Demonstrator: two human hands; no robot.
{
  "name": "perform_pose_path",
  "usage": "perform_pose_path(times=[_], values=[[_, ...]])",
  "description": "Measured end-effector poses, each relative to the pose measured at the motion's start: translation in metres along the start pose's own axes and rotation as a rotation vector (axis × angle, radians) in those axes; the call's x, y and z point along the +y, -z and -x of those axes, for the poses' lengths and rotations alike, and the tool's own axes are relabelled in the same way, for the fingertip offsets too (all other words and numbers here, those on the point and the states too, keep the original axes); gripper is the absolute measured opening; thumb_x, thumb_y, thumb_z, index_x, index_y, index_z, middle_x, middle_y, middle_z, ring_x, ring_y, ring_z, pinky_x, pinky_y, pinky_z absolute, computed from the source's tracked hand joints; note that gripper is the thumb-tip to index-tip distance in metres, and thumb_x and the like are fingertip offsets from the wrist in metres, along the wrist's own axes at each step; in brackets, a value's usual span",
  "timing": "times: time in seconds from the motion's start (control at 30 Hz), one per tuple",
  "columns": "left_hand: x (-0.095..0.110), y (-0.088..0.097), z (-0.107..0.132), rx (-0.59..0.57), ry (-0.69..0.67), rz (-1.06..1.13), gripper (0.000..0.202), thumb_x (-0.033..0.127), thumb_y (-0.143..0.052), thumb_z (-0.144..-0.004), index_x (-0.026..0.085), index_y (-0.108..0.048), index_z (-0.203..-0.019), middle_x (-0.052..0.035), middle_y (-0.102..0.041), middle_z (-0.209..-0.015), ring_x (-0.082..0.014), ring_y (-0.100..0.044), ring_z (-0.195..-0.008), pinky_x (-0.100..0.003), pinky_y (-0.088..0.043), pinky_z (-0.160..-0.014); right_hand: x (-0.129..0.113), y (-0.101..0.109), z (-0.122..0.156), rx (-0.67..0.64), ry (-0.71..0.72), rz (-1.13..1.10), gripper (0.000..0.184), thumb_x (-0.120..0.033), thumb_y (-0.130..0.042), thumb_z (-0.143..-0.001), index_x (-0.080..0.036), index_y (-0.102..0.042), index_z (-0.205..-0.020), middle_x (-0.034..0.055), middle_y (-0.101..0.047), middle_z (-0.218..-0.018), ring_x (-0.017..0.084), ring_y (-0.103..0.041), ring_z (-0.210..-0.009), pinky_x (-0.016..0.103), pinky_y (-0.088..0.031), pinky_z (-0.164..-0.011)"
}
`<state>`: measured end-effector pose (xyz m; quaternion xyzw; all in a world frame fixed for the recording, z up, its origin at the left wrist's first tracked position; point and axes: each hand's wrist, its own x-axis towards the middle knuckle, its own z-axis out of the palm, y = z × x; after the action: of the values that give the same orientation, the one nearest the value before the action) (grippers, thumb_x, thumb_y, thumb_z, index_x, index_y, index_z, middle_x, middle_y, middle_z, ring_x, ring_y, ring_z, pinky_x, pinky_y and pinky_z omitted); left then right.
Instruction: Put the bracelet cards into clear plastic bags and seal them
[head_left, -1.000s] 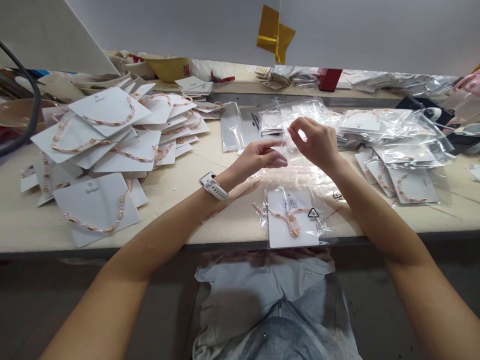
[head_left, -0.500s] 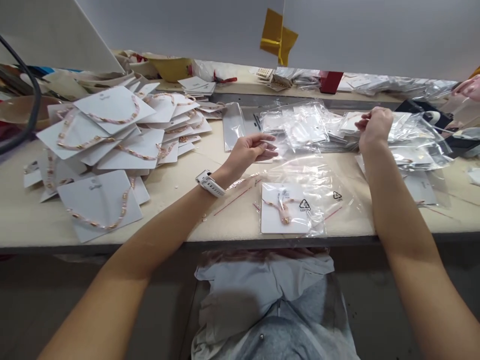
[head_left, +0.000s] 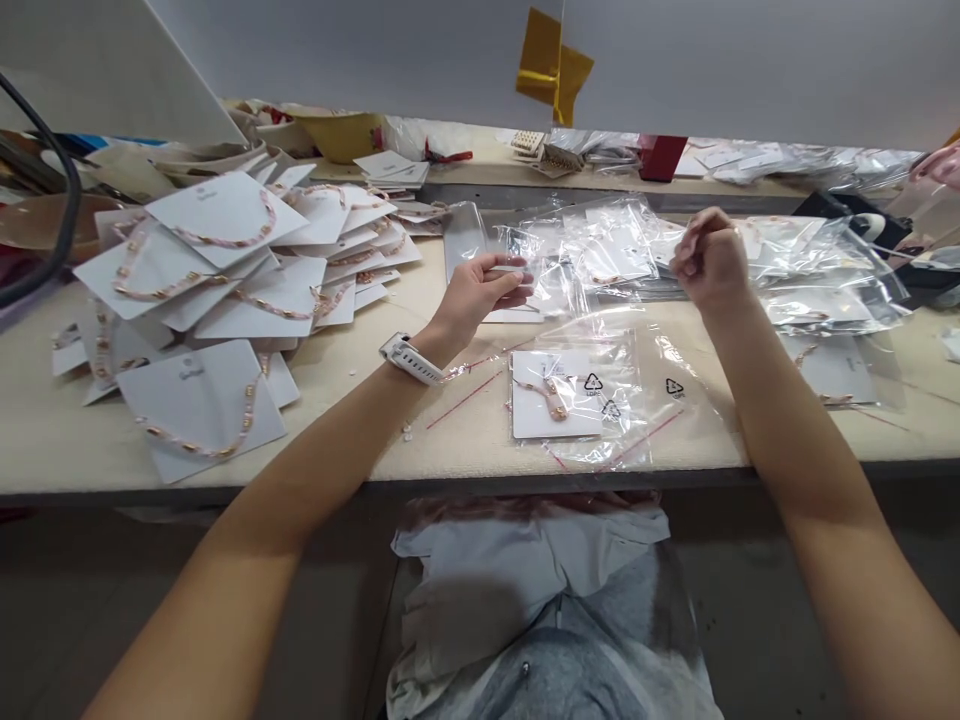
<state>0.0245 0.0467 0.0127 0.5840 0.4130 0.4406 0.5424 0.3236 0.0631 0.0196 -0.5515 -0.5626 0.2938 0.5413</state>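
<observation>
My left hand [head_left: 491,285], with a white watch on the wrist, is closed with thumb and fingers pinched on what looks like a clear plastic bag [head_left: 553,285]. My right hand [head_left: 709,258] is raised over the packed bags with its fingers curled; what they hold, if anything, is hidden. Between my forearms, a white card with a pink and gold beaded necklace [head_left: 556,398] lies inside a clear bag printed with recycling marks. Behind my hands is a heap of bagged necklace cards [head_left: 619,250].
Loose necklace cards [head_left: 202,385] are heaped on the left of the table [head_left: 420,455]. More bagged cards [head_left: 825,355] lie at the right. A yellow bowl [head_left: 341,135] and red-handled pliers [head_left: 446,155] are at the back, beneath a grey panel [head_left: 375,60] with yellow tape.
My right hand has moved left and its fingers have curled tighter. My left hand has drawn slightly left. The bagged card in front has shifted a little up and left.
</observation>
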Motion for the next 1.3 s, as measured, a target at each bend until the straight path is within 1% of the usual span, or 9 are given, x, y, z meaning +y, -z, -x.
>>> perform_pose_path(times=[0.2,0.4,0.5,0.6,0.73,0.93,1.03,1.13,1.3], values=[[-0.006,0.0,-0.002,0.017,-0.101,-0.043,0.015,0.012,-0.059,-0.085,0.012,-0.066,-0.099,-0.0062,-0.073,-0.092,-0.0105,-0.07,-0.077,-0.023,-0.058,-0.078,-0.009,-0.038,0.022,-0.295,-0.145,0.001,0.012,-0.032,-0.051,-0.073,-0.021,-0.051,-0.078,-0.0062,-0.033,-0.05,0.007,-0.021,-0.041,0.026,-0.018,-0.042],[-0.009,-0.001,-0.003,-0.012,-0.156,-0.072,0.017,0.01,-0.059,-0.085,0.013,-0.067,-0.099,-0.0054,-0.074,-0.094,-0.0111,-0.071,-0.078,-0.022,-0.059,-0.078,-0.025,-0.063,0.039,-0.298,-0.385,0.21,0.023,-0.04,-0.057,-0.087,-0.018,-0.055,-0.079,-0.0077,-0.028,-0.049,0.005,-0.018,-0.04,0.024,-0.013,-0.042],[-0.006,-0.003,0.001,-0.073,-0.209,-0.021,0.016,0.008,-0.061,-0.085,0.013,-0.067,-0.099,-0.0043,-0.074,-0.092,-0.0117,-0.071,-0.079,-0.023,-0.06,-0.077,-0.03,-0.071,0.046,-0.377,-0.36,0.173,0.026,-0.035,-0.062,-0.087,-0.019,-0.051,-0.07,-0.0071,-0.03,-0.051,0.005,-0.019,-0.041,0.023,-0.014,-0.041],[-0.003,-0.002,0.002,-0.105,-0.244,-0.029,0.017,0.007,-0.06,-0.086,0.014,-0.067,-0.1,-0.0031,-0.074,-0.09,-0.0115,-0.072,-0.078,-0.023,-0.06,-0.075,-0.029,-0.071,0.047,-0.347,-0.275,0.073,0.012,-0.022,-0.065,-0.083,-0.017,-0.058,-0.074,-0.0065,-0.033,-0.052,0.004,-0.023,-0.042,0.021,-0.016,-0.04],[-0.004,0.004,-0.006,-0.029,-0.266,-0.105,0.017,0.006,-0.058,-0.087,0.013,-0.068,-0.099,-0.0037,-0.073,-0.093,-0.0107,-0.071,-0.076,-0.022,-0.059,-0.073,-0.026,-0.061,0.04,-0.242,-0.159,-0.014,0.004,-0.02,-0.066,-0.08,-0.016,-0.066,-0.078,-0.0022,-0.054,-0.064,0.002,-0.028,-0.042,0.019,-0.021,-0.038],[-0.01,0.014,-0.017,0.046,-0.295,-0.235,0.008,0.008,-0.068,-0.081,0.013,-0.072,-0.086,-0.0028,-0.073,-0.084,-0.009,-0.067,-0.077,-0.016,-0.053,-0.069,-0.018,-0.049,0.035,-0.321,-0.15,-0.011,0.017,-0.025,-0.067,-0.08,-0.017,-0.072,-0.095,0.0034,-0.07,-0.085,0.001,-0.031,-0.042,0.019,-0.027,-0.037],[-0.007,0.013,-0.012,0.044,-0.215,-0.227,0.01,0.01,-0.066,-0.083,0.014,-0.073,-0.088,-0.0027,-0.073,-0.082,-0.0037,-0.059,-0.059,-0.012,-0.048,-0.056,-0.014,-0.051,0.036,-0.359,-0.184,-0.027,0.022,-0.024,-0.068,-0.08,-0.019,-0.071,-0.101,0.0038,-0.071,-0.095,0.0,-0.034,-0.042,0.018,-0.032,-0.038],[-0.001,0.009,-0.005,0.0,-0.059,-0.159,0.016,0.016,-0.058,-0.09,0.015,-0.072,-0.098,-0.0044,-0.074,-0.089,0.0012,-0.04,-0.037,-0.013,-0.034,-0.036,-0.015,-0.057,0.037,-0.349,-0.189,-0.076,0.011,-0.025,-0.067,-0.081,-0.018,-0.071,-0.089,0.0032,-0.07,-0.094,0.0,-0.038,-0.043,0.018,-0.036,-0.039],[0.016,0.002,0.001,0.0,-0.017,-0.03,0.021,0.022,-0.052,-0.095,0.017,-0.068,-0.108,-0.0057,-0.073,-0.102,-0.0019,-0.058,-0.045,-0.013,-0.047,-0.044,-0.038,-0.06,0.035,-0.233,-0.11,-0.135,0.01,-0.026,-0.064,-0.084,-0.018,-0.068,-0.089,0.003,-0.07,-0.089,0.003,-0.043,-0.043,0.022,-0.043,-0.044]])
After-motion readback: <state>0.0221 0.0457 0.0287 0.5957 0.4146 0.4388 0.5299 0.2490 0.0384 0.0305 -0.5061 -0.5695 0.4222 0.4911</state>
